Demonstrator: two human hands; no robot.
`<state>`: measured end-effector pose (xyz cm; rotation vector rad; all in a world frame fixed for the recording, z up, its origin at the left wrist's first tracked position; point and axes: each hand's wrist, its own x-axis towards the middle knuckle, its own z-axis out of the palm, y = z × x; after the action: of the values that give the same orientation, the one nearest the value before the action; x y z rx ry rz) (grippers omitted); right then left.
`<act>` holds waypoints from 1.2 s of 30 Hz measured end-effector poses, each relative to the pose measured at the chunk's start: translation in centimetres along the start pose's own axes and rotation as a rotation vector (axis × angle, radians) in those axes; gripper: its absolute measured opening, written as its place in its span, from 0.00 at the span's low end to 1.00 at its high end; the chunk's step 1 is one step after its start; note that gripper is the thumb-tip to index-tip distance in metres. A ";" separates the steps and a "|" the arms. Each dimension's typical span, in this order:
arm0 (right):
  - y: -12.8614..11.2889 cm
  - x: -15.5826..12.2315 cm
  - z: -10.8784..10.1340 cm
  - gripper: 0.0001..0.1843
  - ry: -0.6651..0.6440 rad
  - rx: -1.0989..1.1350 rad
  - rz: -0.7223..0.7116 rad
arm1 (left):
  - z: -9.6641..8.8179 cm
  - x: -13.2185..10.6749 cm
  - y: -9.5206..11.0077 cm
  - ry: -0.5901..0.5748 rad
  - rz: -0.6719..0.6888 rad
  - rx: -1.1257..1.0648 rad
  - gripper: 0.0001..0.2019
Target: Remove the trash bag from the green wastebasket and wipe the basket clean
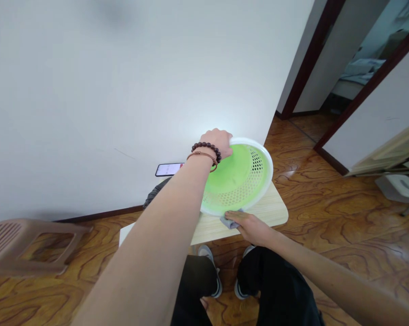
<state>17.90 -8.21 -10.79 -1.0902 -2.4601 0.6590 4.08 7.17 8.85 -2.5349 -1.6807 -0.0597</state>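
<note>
A round green plastic colander (pixel 231 174) with a white rim and perforated sides is tilted over the light wooden table (pixel 272 209), its inside facing me. My left hand (pixel 218 138), with a beaded bracelet and a brown cord on the wrist, is closed around the rim at the far upper left. At the near side of the rim, my right hand (pixel 247 225) grips a folded grey cloth (pixel 230 222) that touches the white edge. My left forearm hides the left part of the colander and some of the table.
A phone (pixel 169 170) with a lit screen lies by the wall behind the table, next to dark, ribbed-looking material (pixel 154 194). A brown plastic stool (pixel 35 246) stands on the floor at left. A doorway opens at the upper right.
</note>
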 end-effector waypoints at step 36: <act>2.2 7.4 -2.4 0.18 0.168 -0.204 0.361 | -0.1 1.0 -0.4 -0.046 0.113 0.101 0.18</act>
<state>15.71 -0.62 -8.95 -1.6223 -2.2426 0.3990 4.14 8.27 9.03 -2.5688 -1.5107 0.0902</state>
